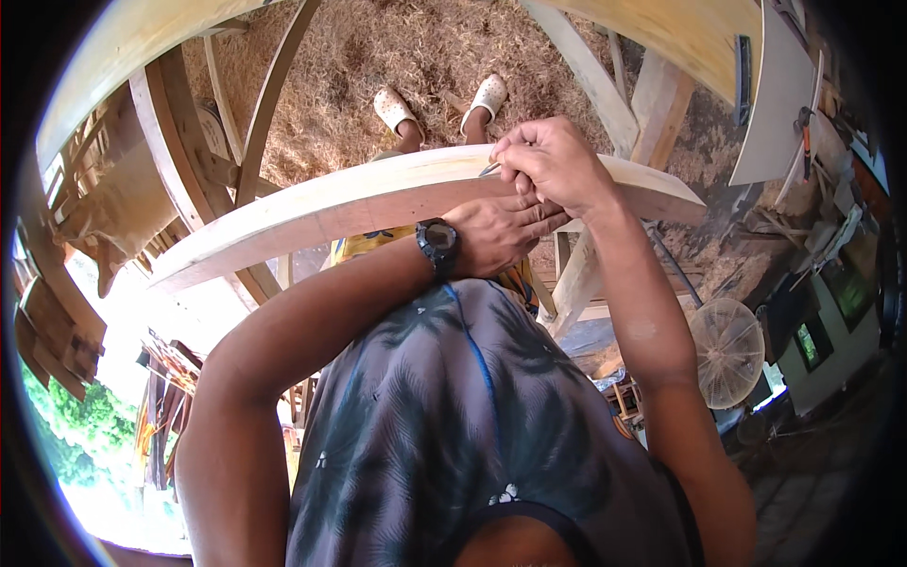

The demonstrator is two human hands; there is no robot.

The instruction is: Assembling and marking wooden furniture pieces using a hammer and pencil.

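A long pale wooden beam (368, 189) crosses in front of me, looking curved in this wide view. My right hand (557, 165) is closed in a pinch over its upper face. A thin pencil-like tool (488, 170) sticks out of those fingers, its grey point at the wood; most of it is hidden. My left hand (491, 234) lies flat against the beam's near side, fingers stretched out, just under the right hand. A dark watch (438, 246) is on the left wrist.
Wood shavings (397, 47) cover the ground around my white clogs (391, 109). Wooden struts (170, 142) stand at left, and a pale post (595, 80) rises beyond the beam. At right are a round fan (727, 353) and a white panel (770, 104).
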